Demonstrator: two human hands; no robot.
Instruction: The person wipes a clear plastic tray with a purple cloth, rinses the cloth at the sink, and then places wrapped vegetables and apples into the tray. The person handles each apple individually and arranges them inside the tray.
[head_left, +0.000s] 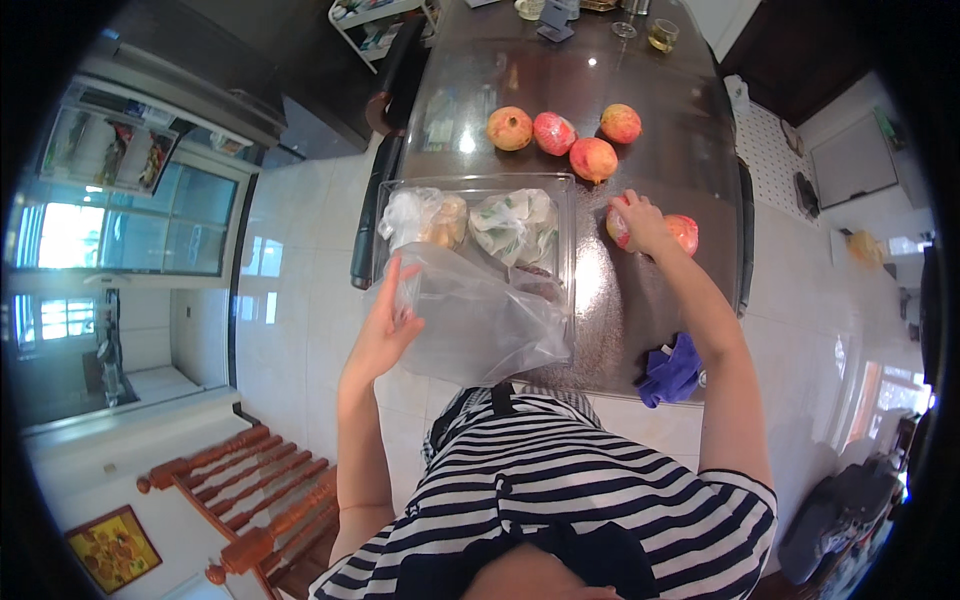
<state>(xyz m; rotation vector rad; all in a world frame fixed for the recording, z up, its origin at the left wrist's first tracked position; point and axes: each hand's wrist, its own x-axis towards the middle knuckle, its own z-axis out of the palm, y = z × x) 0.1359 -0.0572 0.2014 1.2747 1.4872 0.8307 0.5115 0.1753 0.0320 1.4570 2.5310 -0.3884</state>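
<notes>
My left hand (384, 334) holds a clear plastic bag (472, 322) by its edge. The bag hangs over the near part of a clear tray (571, 225). At the right, my right hand (641, 223) has its fingers around a red pomegranate (616, 231), which seems wrapped in film; the palm hides part of it. Another pomegranate (684, 235) sits just right of that hand, partly behind the wrist. Farther back lie several more: a pomegranate (509, 128) at the left, a film-wrapped pomegranate (555, 133), a pomegranate (594, 160) in front and a pomegranate (621, 124) at the right.
Inside the tray are a knotted bag (424, 214) and a white-green bag (517, 225). A purple cloth (670, 371) lies at the near right edge of the dark table (637, 315). A glass cup (663, 34) stands at the far end. Black chairs flank the table.
</notes>
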